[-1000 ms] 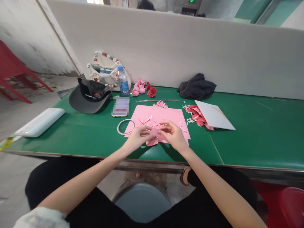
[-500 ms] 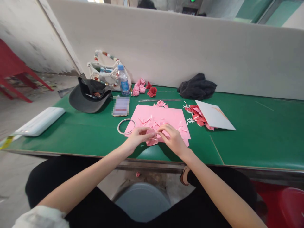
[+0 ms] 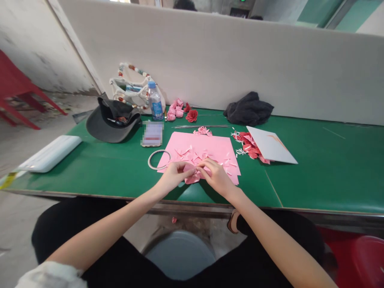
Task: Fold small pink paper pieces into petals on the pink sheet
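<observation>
Pink paper pinched between two hands

My left hand [image 3: 175,174] and right hand [image 3: 214,176] both grip the pink paper piece [image 3: 189,168] in their fingertips, above the near edge of the pink sheets [image 3: 217,145].

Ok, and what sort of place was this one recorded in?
Probably a simple workshop or shared work area: a long green table against a plain partition, a stained, peeling wall, and a red plastic chair on bare floor.
</observation>
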Tool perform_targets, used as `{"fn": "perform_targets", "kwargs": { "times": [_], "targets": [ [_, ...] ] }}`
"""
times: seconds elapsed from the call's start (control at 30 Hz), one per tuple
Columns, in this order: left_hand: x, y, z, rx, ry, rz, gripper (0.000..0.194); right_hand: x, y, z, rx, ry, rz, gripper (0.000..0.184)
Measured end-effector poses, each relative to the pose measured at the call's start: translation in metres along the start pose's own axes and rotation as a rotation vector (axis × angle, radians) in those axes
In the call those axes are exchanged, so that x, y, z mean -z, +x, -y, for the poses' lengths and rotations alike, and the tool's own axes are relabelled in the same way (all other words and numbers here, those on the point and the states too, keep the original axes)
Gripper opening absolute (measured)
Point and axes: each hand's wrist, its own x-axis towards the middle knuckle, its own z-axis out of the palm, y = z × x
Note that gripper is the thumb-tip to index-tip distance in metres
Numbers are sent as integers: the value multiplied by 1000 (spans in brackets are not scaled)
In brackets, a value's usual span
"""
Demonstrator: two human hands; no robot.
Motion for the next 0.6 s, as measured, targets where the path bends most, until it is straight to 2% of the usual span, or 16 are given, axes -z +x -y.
{"fn": "perform_targets", "kwargs": {
  "times": [0.33, 0.6],
  "targets": [
    [-1, -1, 4, 2, -47, 7, 26, 3, 1, 2, -11, 22, 64, 14],
    [1, 1, 7, 13, -15, 23, 29, 1, 2, 3, -26, 49, 46, 16]
  ]
}}
